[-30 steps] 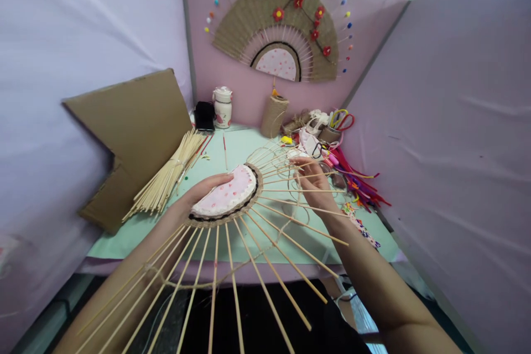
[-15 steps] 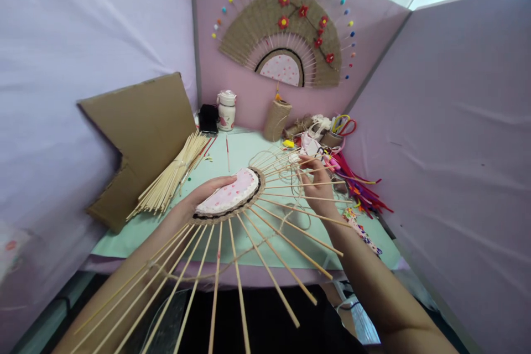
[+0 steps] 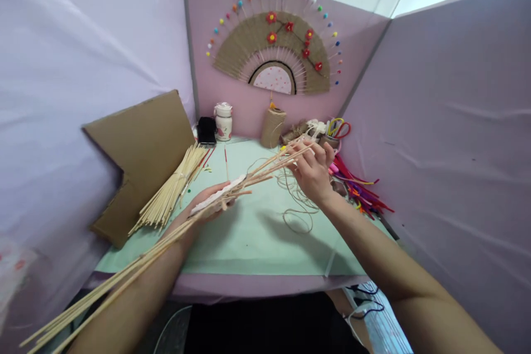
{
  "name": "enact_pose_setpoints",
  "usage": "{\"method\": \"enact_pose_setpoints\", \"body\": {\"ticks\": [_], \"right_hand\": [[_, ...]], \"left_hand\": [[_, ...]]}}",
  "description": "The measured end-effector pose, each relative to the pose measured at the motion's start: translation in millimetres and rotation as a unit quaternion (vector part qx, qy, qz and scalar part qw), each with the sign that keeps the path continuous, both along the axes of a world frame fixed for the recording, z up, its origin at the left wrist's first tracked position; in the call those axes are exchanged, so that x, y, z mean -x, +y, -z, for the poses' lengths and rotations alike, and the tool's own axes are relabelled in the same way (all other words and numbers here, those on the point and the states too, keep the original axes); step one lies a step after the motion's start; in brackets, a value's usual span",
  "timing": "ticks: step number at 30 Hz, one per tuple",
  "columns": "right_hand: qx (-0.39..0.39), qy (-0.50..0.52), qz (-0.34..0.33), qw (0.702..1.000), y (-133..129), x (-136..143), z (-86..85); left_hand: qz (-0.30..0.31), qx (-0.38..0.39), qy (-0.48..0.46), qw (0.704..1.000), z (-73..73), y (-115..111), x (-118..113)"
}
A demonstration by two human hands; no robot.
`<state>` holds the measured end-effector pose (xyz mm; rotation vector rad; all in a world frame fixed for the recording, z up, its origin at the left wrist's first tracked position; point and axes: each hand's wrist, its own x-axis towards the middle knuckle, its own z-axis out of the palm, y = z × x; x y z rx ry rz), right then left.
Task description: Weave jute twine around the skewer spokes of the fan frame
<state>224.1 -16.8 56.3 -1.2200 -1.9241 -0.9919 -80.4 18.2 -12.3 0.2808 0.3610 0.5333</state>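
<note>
My left hand point(image 3: 204, 196) grips the half-round base point(image 3: 218, 195) of a fan frame, thumb on its white-edged face and fingers beneath. The frame is tilted almost edge-on, so its thin wooden sticks point(image 3: 145, 259) bunch together in view. Some sticks run down over my left forearm; others point up to the right. At the tips of these, my right hand point(image 3: 312, 172) is closed, fingers bent beside the sticks. Jute twine point(image 3: 290, 188) trails in loose loops under that hand onto the table; its grip on the strand is partly hidden.
A finished fan point(image 3: 249, 38) hangs on the back panel. On the green table point(image 3: 257, 249) stand a twine spool point(image 3: 273, 128) and a white bottle point(image 3: 224, 123). Bundled sticks point(image 3: 170, 191) lie beside cardboard point(image 3: 143, 149) at left; coloured pipe cleaners point(image 3: 359, 185) lie at right.
The fan frame has turned from face-up to nearly edge-on, its near sticks swinging left over my left forearm. My right hand has turned over and moved up slightly at the stick tips.
</note>
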Motion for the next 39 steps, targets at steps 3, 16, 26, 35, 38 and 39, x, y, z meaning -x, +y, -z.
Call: {"method": "enact_pose_setpoints", "body": {"ticks": [3,16,26,35,38,39], "right_hand": [[0.014,0.009,-0.023,1.0,10.0,9.0,-7.6],[0.055,0.21,-0.102,0.971,11.7,37.4,-11.1],[0.196,0.484,-0.247,0.816,-7.9,48.0,-20.0],[0.323,0.552,-0.319,0.699,5.5,63.5,-24.2],[0.349,0.568,-0.331,0.668,6.1,66.9,-26.7],[0.352,0.574,-0.332,0.661,6.5,68.1,-27.2]], "left_hand": [[0.025,0.052,-0.013,0.998,-1.9,-1.4,1.1],[-0.016,0.063,-0.013,0.998,21.2,13.7,13.4],[-0.072,0.007,0.02,0.997,12.7,5.7,7.9],[-0.062,-0.025,0.05,0.997,12.5,5.9,6.9],[-0.056,-0.023,0.052,0.997,12.8,6.2,6.1],[-0.056,-0.021,0.052,0.997,13.1,6.3,5.9]]}}
